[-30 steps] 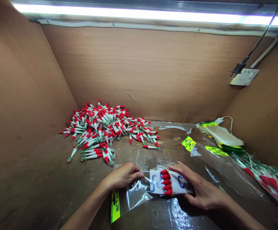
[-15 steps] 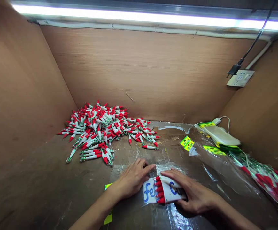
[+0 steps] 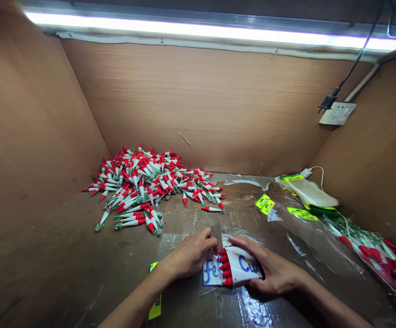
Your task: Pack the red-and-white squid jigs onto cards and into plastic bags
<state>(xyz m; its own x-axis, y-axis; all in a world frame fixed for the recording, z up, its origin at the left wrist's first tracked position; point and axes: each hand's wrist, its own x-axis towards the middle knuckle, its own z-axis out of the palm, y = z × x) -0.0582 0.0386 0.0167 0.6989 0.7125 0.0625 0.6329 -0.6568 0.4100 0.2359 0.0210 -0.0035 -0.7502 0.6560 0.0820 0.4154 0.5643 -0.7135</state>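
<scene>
My right hand (image 3: 275, 269) wraps round a white sleeve (image 3: 241, 265) with blue lettering. Red tips of several fishing lures (image 3: 225, 268) stick out of its left end. Under those tips lies a white flap (image 3: 211, 271), also lettered in blue. At the flap's upper left corner is my left hand (image 3: 195, 255), its fingers curled in and thumb and fingertips pinched together; whatever is between them is hidden. Partly behind my left forearm lies a yellow-green header card (image 3: 154, 307). Beyond my hands a large pile of red and white lures (image 3: 146, 175) with green hooks covers the back left.
Yellow header cards (image 3: 265, 203) lie right of the middle. Clear bags with yellow headers (image 3: 309, 191) are stacked at the back right. Bagged lures (image 3: 372, 255) lie along the right wall. A black plug (image 3: 328, 101) hangs by the wall socket (image 3: 338, 114).
My left fingers have curled inward and closed at the flap's corner, where before the thumb was stretched out. My right hand keeps its hold on the sleeve. The view has shifted slightly.
</scene>
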